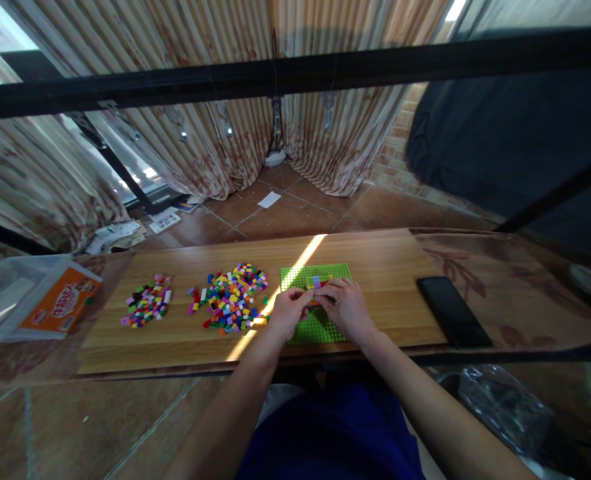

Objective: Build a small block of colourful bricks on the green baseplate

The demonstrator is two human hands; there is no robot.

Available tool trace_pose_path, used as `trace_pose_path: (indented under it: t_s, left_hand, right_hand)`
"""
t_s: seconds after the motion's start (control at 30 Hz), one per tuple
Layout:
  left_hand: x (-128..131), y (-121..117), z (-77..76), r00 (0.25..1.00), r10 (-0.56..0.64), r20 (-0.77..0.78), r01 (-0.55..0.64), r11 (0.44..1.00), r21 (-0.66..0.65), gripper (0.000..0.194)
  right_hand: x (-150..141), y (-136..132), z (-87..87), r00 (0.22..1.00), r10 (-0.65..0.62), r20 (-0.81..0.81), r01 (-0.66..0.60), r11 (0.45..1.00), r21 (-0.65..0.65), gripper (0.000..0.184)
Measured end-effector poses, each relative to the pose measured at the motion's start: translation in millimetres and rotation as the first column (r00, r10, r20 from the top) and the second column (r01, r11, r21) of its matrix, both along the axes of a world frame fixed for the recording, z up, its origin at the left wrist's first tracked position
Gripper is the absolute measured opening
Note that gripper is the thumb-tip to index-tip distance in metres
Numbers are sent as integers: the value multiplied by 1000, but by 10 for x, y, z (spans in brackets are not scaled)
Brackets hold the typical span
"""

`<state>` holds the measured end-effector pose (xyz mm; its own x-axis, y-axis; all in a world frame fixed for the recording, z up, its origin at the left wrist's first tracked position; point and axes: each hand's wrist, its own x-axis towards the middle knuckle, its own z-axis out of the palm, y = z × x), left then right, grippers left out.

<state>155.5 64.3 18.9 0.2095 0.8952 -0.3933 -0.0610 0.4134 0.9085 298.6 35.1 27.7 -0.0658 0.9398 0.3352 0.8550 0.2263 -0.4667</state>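
Near the front edge of a long wooden bench, just ahead of the person's lap, a green studded plate lies flat between two bare hands. The left hand comes in over the plate's left edge, the right hand over its right side, and their fingers meet near its middle, thumbs and forefingers bent inward as if pinching. Whether a piece is gripped between them is too small to tell. A little cluster of toy bricks, lilac, red and yellow, sits on the plate just beyond the fingertips, on the far side from the person. What shows of it runs roughly left to right, across the line of the forearms; the hands hide the rest. The right hand seems the nearer, its fingers curling beside the red part. Well to the left of the plate lie a large heap of loose bricks and, farther left, a smaller heap. A dark phone rests to the right, well apart from the hands.
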Motion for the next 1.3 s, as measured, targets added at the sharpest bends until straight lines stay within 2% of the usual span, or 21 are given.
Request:
trace_pose_path:
  t_s: [0.07, 0.17, 0.4, 0.6, 0.77, 0.87, 0.97, 1.03, 1.1, 1.13, 1.2, 1.3]
  left_hand:
    - [12, -5, -13, 998, 10, -65, -5, 997, 73, 28]
    - [20, -2, -20, 995, 6, -99, 5, 993, 114, 23]
    - [12, 29, -49, 998, -10, -69, 18, 992, 124, 19]
    - [27, 14, -57, 992, -13, -127, 33, 988, 152, 19]
    - [-12, -20, -27, 997, 20, -75, -10, 992, 126, 27]
    - [-108, -14, -5, 995, 94, -26, -89, 984, 155, 29]
    - [-214, -60, 36, 979, 119, -168, -68, 956, 285, 23]
    - [-246, -150, 70, 929, 119, -350, 49, 899, 435, 21]
    - [-238, -273, 97, 836, 132, -533, 233, 793, 562, 30]
    - [-222, -334, 104, 774, 134, -618, 339, 737, 585, 37]
    - [-179, -429, 104, 622, 122, -774, 533, 658, 532, 52]
    - [-125, -474, 80, 387, 105, -916, 693, 622, 364, 65]
  right_hand:
    - [-4, -5, 9, 1000, 3, 14, -3, 1000, 0, 13]
    - [-15, -7, 17, 1000, 0, 29, 0, 1000, 0, 14]
    - [-15, 5, -23, 999, 32, 5, -32, 999, -26, 18]
    - [-6, 33, -87, 999, 41, 14, -41, 999, -11, 19]
    - [-1, -3, -28, 998, 65, -10, -64, 997, 46, 20]
    - [74, -134, 72, 992, 13, -129, 5, 990, 141, 18]
    - [194, -335, 135, 958, -89, -271, 142, 974, 179, 20]
    - [250, -492, 111, 939, -138, -314, 191, 971, 142, 20]
    - [259, -656, 26, 935, -148, -322, 184, 979, 85, 18]
    - [244, -736, -32, 937, -138, -322, 165, 984, 59, 18]
    - [186, -879, -160, 940, -101, -325, 106, 994, -1, 17]
    - [71, -1027, -306, 933, -93, -348, 77, 995, -58, 19]
